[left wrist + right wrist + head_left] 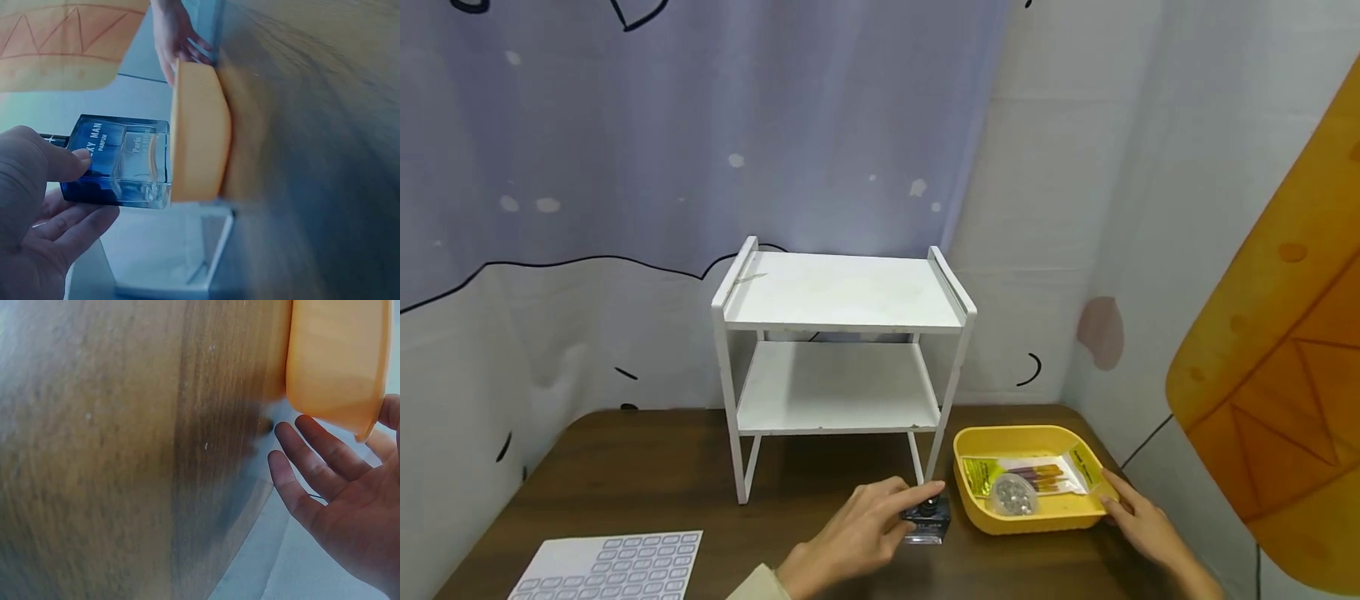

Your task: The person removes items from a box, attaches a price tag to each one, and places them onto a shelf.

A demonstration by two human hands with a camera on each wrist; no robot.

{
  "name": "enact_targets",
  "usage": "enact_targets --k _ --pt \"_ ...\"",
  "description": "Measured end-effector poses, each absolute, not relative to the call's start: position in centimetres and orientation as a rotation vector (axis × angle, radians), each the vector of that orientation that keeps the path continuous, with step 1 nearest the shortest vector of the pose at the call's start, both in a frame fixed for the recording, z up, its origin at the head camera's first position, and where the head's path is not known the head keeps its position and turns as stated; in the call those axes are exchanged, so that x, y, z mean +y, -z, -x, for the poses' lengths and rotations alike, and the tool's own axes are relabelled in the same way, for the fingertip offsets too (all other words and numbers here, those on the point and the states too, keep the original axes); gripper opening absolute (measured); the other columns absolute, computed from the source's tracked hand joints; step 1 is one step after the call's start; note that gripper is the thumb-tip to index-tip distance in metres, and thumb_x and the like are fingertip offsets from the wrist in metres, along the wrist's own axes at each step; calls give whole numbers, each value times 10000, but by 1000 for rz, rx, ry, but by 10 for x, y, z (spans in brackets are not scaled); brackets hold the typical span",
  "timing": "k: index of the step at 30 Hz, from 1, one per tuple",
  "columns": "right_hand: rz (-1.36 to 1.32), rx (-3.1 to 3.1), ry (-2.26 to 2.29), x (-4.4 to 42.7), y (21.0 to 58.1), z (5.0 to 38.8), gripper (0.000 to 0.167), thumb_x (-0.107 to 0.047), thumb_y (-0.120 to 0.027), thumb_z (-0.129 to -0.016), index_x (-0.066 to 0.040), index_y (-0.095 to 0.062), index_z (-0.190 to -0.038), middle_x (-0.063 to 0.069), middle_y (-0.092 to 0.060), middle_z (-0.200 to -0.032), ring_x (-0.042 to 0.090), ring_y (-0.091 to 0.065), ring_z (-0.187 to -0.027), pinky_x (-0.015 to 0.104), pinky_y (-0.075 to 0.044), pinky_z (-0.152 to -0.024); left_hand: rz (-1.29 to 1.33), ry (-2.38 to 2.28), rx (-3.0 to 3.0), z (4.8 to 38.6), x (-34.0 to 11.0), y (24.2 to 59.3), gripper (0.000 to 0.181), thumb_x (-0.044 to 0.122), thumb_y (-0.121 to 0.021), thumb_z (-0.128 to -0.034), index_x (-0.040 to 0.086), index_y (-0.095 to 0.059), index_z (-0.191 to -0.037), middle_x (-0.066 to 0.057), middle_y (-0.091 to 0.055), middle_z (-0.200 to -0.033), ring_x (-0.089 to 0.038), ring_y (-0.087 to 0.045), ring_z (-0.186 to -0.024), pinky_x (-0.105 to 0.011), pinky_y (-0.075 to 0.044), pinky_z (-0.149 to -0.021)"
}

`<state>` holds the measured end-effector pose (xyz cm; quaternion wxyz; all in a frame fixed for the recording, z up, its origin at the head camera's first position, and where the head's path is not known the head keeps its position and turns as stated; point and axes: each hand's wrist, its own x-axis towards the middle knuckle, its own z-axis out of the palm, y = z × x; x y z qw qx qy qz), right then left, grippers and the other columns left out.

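My left hand [861,533] holds a dark-blue glass perfume bottle [119,159] between thumb and fingers. In the head view the index finger lies over the black cap of the bottle. To its right is a yellow plastic basket [1022,525]; the left wrist view shows the bottle's base close to the basket's wall. My right hand [1146,525] pinches the basket's right rim, its other fingers loosely extended. Inside the basket lie a clear packet [1037,473] with yellow-green ends and a round clear container [1013,495] of small shiny pieces.
A white two-tier shelf [850,292] stands at the back of the brown wooden table [647,475]. At the front left lies a white sheet [617,567] printed with rows of blue-grey boxes. A patterned curtain [662,125] hangs behind.
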<state>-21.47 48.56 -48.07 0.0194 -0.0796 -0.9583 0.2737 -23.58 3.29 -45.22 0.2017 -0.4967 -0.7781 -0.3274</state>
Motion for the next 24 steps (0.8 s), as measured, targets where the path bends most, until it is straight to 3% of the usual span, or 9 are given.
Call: enact_targets --k 8,14,24 --pt "237 -2976 -893 487 482 215 638 -330 -475 -1054 35 -273 -1537 353 -578 -1313 242 -725 -933 401 -558 -805 1346 937 -2224 225 -3 469 745 1 -776 -795 233 -520 -1455 8 -666 -955 30 -414 -725 -83 -392 -621" --pt "248 -2982 -892 486 483 214 624 -293 -480 -1053 37 -268 -1538 389 -492 -1384 274 -724 -968 374 -573 -801 1310 954 -2267 220 -21 478 766 -15 -794 -764 235 -537 -1441 31 -660 -933 41 -440 -738 -101 -409 -630" --pt "255 -2988 -867 485 480 215 622 -297 -487 -1050 33 -279 -1535 382 -493 -1386 278 -722 -972 357 -567 -787 1301 1041 -2362 220 -47 493 803 -43 -794 -762 246 -515 -1457 54 -643 -905 55 -457 -750 -148 -451 -637"
